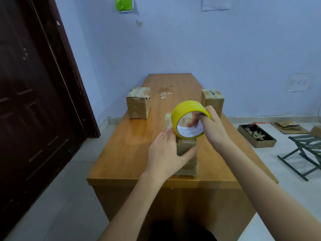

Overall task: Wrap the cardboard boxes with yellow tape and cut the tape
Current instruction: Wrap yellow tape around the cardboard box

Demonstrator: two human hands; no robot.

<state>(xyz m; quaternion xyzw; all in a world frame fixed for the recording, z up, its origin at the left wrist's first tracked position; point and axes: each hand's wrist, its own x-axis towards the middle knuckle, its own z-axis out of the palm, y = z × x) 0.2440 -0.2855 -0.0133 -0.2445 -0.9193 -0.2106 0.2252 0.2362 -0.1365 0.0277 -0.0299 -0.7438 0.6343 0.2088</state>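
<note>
A cardboard box (188,162) stands near the front edge of the wooden table (132,136). My left hand (166,153) rests flat on its top and left side, fingers straight, thumb across the front. Just above the box my right hand (213,126) holds a roll of yellow tape (182,117), its fingers hooked through the roll's core. Two more cardboard boxes stand farther back, one at the left (138,103) and one at the right (214,100).
A dark door (34,101) stands to the left. On the floor at the right lie a shallow box of scraps (257,134), flattened cardboard (288,127) and a folding stool (305,153). A scrap of clear film (165,94) lies mid-table.
</note>
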